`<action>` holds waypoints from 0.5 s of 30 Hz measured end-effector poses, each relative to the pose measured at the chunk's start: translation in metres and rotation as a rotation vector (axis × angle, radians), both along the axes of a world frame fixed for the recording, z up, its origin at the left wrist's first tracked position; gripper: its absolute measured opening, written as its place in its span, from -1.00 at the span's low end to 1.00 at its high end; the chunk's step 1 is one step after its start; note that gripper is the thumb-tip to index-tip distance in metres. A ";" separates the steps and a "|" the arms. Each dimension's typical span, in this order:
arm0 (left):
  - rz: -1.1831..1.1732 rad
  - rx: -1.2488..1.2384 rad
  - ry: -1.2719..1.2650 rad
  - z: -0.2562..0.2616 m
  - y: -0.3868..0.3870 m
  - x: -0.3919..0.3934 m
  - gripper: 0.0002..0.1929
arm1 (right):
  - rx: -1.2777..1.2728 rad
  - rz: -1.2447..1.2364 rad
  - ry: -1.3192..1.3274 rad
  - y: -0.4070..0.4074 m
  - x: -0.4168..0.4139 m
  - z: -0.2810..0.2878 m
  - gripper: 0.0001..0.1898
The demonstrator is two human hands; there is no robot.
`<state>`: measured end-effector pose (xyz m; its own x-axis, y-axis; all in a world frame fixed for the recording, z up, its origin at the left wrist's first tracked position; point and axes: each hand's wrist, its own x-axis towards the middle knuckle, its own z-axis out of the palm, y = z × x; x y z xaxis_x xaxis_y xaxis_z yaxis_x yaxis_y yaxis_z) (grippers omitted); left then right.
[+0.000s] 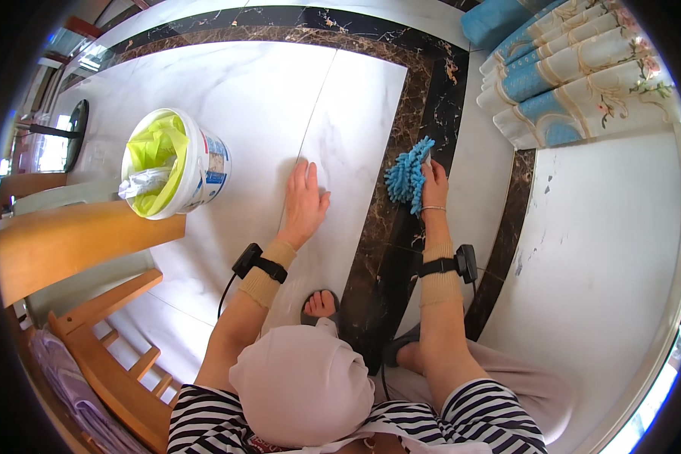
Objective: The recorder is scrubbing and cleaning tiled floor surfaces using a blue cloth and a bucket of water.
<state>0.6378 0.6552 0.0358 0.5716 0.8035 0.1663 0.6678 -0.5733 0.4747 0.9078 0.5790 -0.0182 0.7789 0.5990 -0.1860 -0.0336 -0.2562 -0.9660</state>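
My right hand point(435, 186) grips a blue chenille cleaning mitt or brush point(410, 175) by its pale back. Its shaggy strands lie over the black and brown marble border point(400, 238) of the floor; whether they press on it I cannot tell. My left hand point(305, 198) is held over the white marble floor tiles point(352, 108), palm down, with nothing in it and its fingers slightly apart. To the left of that hand stands a white plastic bucket point(213, 164) lined with a yellow-green bag point(167, 136); crumpled white plastic point(147, 183) lies inside.
Wooden chair parts point(91, 238) and a slatted wooden frame point(108, 363) stand at the left, near a round black stand base point(78, 136). A floral blue and cream curtain point(579, 96) hangs at upper right, above a scuffed white wall point(590, 227). My sandalled foot point(320, 305) rests on the tiles.
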 end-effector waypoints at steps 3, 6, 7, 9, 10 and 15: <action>0.119 0.011 0.020 -0.008 0.023 -0.020 -0.36 | -0.115 -0.014 -0.237 0.002 -0.014 0.047 -0.59; 0.243 0.104 -0.006 -0.007 0.049 -0.034 -0.42 | -0.053 -0.187 -0.345 0.009 -0.019 0.075 -0.62; 0.243 0.101 -0.019 -0.013 0.057 -0.032 -0.42 | -0.053 -0.188 -0.358 0.011 -0.017 0.065 -0.62; 0.315 0.200 0.057 -0.027 0.072 -0.031 -0.42 | -0.298 -0.031 -0.608 0.022 -0.027 0.034 -0.62; 0.320 0.196 0.060 -0.031 0.076 -0.033 -0.42 | -0.314 0.060 -0.741 0.032 -0.053 0.035 -0.61; 0.356 0.190 0.193 -0.030 0.081 -0.014 -0.43 | -0.289 0.299 -1.060 0.092 -0.147 0.038 -0.56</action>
<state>0.6234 0.7364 0.0057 0.3002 0.9212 0.2477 0.9053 -0.3569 0.2302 0.7610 0.6710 0.0203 0.4592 0.8286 0.3203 0.8647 -0.3343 -0.3748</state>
